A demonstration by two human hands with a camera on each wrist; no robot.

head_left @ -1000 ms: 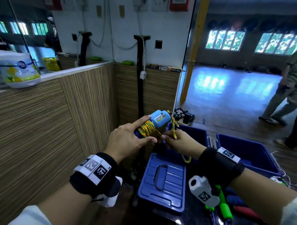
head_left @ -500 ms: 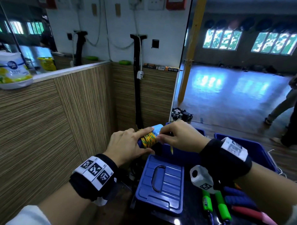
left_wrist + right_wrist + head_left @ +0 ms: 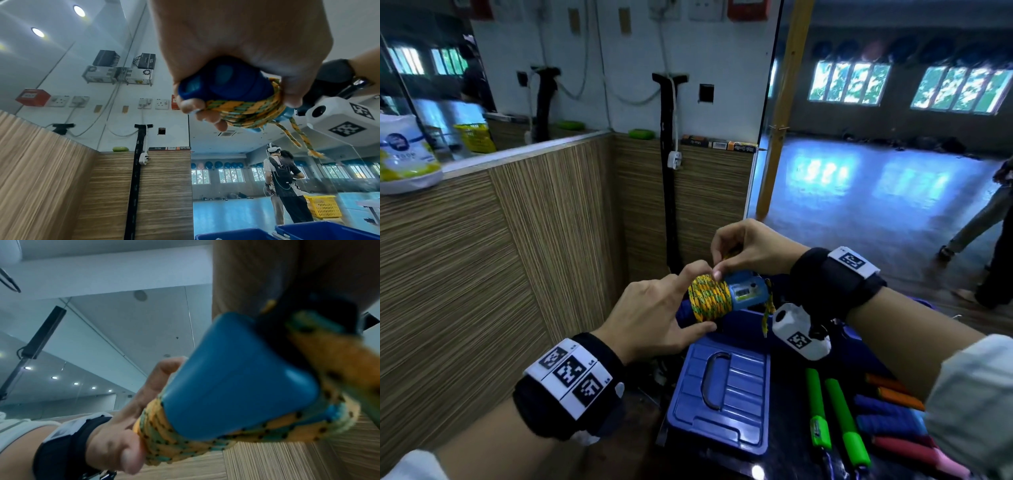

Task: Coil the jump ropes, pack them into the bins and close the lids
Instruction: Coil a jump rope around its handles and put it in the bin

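Wood-panelled walls and a mirrored gym hall frame two hands finishing a rope bundle at the centre of the frame.

At centre, the left hand (image 3: 654,315) grips the blue handles (image 3: 746,291) wrapped in yellow-green rope (image 3: 709,301), while the right hand (image 3: 746,250) pinches the loose rope end above the coil. I'd say the tail should be tucked tight under a turn so nothing unwinds. Below sits a blue lid (image 3: 722,394); more jump ropes (image 3: 835,418) lie at lower right.
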